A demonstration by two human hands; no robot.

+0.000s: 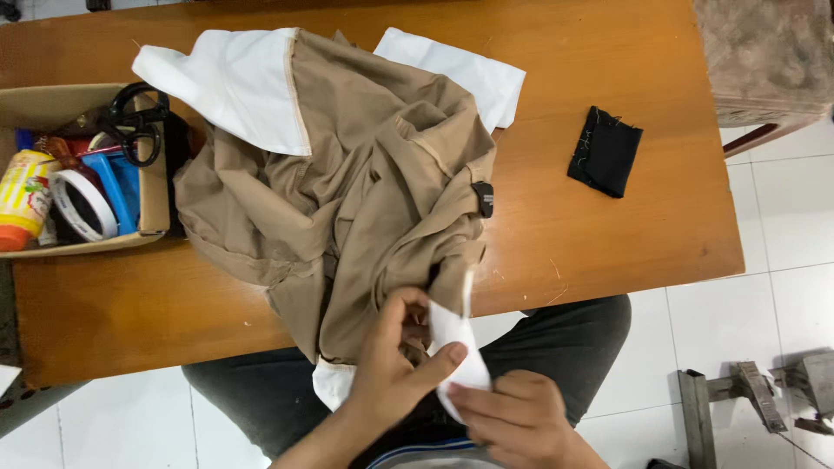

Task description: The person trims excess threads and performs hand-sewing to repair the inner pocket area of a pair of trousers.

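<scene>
A crumpled tan garment point(347, 182) with white lining panels lies on the wooden table point(608, 234) and hangs over its near edge. My left hand point(395, 360) pinches a white piece of the garment's fabric point(456, 343) between thumb and fingers just below the table edge. My right hand point(512, 417) grips the lower end of the same white piece. Both hands are over my lap, close together.
A cardboard box point(152, 187) at the table's left holds black scissors point(135, 126), a roll of white tape point(82, 204), a yellow bottle point(24, 195) and other items. A small black cloth piece point(605, 150) lies to the right. A padded stool point(764, 56) stands far right.
</scene>
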